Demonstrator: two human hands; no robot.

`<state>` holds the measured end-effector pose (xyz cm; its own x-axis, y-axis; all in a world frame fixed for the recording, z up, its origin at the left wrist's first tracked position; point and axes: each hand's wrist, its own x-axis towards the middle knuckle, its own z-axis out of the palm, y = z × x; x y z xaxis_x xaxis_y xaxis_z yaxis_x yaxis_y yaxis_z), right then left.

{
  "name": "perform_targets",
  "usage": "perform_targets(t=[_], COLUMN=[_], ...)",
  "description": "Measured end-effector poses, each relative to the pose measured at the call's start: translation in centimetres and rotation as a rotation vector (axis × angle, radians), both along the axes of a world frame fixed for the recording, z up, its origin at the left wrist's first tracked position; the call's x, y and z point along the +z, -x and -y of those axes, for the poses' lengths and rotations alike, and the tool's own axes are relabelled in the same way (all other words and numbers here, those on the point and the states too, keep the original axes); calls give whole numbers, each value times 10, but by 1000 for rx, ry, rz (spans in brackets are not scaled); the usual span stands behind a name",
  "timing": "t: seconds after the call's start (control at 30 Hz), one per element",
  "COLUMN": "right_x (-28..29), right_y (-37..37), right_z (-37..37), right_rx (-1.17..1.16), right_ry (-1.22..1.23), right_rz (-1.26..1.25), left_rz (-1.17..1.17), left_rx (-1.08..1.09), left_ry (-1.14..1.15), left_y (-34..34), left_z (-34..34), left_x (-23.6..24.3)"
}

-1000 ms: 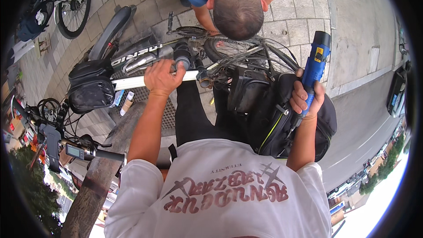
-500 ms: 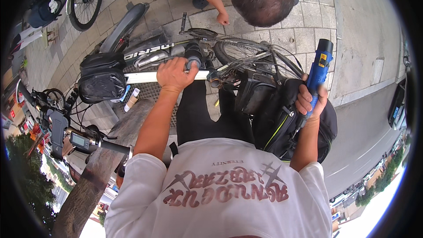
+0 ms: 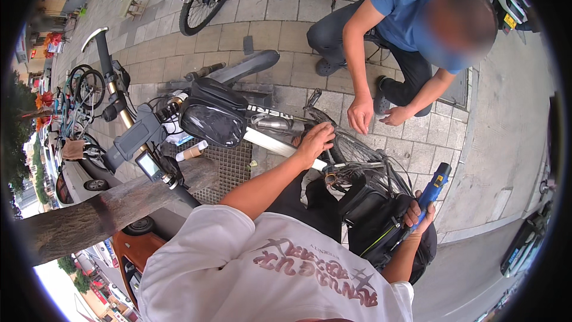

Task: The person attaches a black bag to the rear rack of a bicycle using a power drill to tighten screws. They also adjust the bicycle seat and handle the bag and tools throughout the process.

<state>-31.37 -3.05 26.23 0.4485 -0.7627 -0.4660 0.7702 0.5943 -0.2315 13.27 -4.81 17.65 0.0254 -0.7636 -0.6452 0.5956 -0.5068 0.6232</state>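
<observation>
My left hand (image 3: pixel 316 145) rests over the white top tube (image 3: pixel 268 148) of a bicycle, fingers stretched out and slightly bent. How firmly it touches the frame I cannot tell. In my right hand (image 3: pixel 419 217) is a blue cylindrical tool (image 3: pixel 434 188) with a black end, pointing up and away from me; its exact kind is unclear. Below that hand sits a black bag (image 3: pixel 372 226) with a yellow-green trim line, by the rear wheel (image 3: pixel 357 149). A black frame bag (image 3: pixel 213 112) is fixed near the handlebar.
Facing me, a person in blue (image 3: pixel 405 0) crouches with both hands low near the rear wheel. At left are the handlebar with a small display (image 3: pixel 149 166) and a slanting tree trunk (image 3: pixel 119 206). A metal grate (image 3: pixel 229 173) lies under the bicycle; another bicycle wheel (image 3: pixel 205 6) stands beyond.
My view has turned, showing more of the crouching person, whose head is raised and both hands now show. My left hand's fingers have loosened from the black round part. The blue tool stays held.
</observation>
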Motion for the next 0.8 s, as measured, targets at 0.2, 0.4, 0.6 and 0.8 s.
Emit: perform_targets(t=[0.2, 0.4, 0.6, 0.8], right_x=[4, 7, 5, 5], right_y=[-2, -8, -6, -3], right_z=[0, 2, 3, 3], right_rx=[-31, -13, 21, 24], right_ry=[-14, -28, -12, -48], right_rz=[-48, 15, 75, 80], left_rz=[-427, -644, -648, -368], left_rx=[101, 235, 236, 124], left_ry=[52, 42, 151, 65], left_y=[36, 76, 77, 77], left_z=[25, 11, -9, -19], left_x=[29, 11, 27, 44])
